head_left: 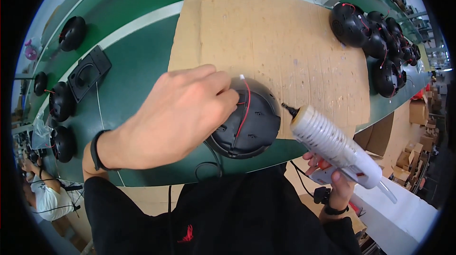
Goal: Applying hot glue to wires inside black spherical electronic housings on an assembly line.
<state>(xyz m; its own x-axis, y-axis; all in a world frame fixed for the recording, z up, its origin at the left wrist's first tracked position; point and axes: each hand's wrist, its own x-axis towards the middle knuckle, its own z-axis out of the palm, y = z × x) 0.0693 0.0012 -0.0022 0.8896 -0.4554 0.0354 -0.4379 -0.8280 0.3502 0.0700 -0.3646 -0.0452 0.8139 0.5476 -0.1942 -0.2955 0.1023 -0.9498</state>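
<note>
Our right grip (pixel 327 172) is clasping the glue gun (pixel 335 143), likely keeping it handy; our left grip (pixel 187 105), pinch hidden, is overlapping the housing (pixel 261 119) near the surface's (pixel 135 65) front edge.

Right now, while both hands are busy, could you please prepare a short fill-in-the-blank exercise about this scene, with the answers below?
1. The right hand holds a white ____ with a dark nozzle.
2. The left hand is at the black housing, whose outline is ____.
3. The thin wire with the white connector is ____ in colour.
4. The tan sheet on the green table is made of ____.

Missing words: glue gun; round; red; cardboard.
</note>
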